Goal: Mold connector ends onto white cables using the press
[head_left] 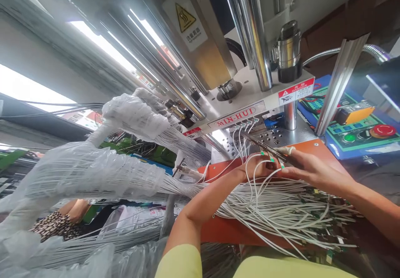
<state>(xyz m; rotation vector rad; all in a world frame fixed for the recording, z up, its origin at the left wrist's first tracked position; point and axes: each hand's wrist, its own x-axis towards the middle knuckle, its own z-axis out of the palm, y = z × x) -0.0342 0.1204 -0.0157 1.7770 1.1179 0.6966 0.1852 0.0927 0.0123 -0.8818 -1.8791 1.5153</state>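
A dark, narrow metal mould bar (265, 147) slants out from the press bed in front of me. Small cable connectors with green circuit boards (272, 160) sit along its near end, with white cables (256, 186) looping from them. My right hand (304, 166) is closed on the near end of this bar, thumb below and fingers above; a pale finger cover shows on one fingertip. My left hand (256, 166) is curled against the bar and connectors from the left, its fingers partly hidden by cables. More connectors (246, 125) with white cables lie under the press plate.
A press with chrome columns (256, 32) and a plate marked MIN-HUI (236, 115) stands ahead. At right is a control box (359, 120) with a red stop button. Plastic-wrapped cable bundles (103, 170) fill the left. Another person's arm (73, 211) shows lower left.
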